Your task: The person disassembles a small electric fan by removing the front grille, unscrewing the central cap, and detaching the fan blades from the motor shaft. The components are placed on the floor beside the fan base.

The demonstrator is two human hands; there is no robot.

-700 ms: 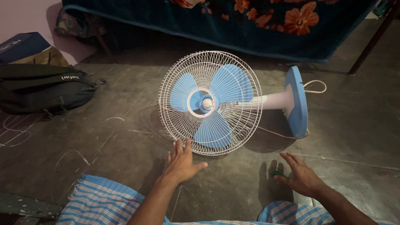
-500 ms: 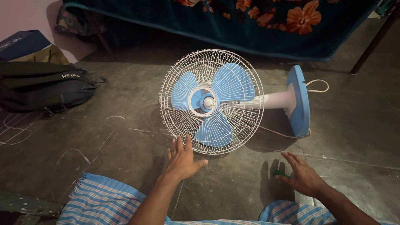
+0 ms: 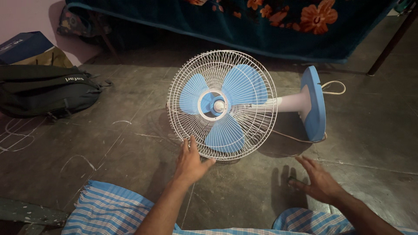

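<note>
The table fan (image 3: 226, 104) lay on its side on the dark floor (image 3: 130, 143), its round white wire cage facing the person and resting on its lower rim. Three light blue blades sat behind the wires around a white hub. A white neck ran to the right to the round blue base (image 3: 314, 103), which stood on edge, well off the cage.

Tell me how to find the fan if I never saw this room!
Look at the grey floor in front of the flowery bedcover. The fan lies tipped on its side there, by the left hand. Nothing else has a round white wire cage with three blue blades.
</note>
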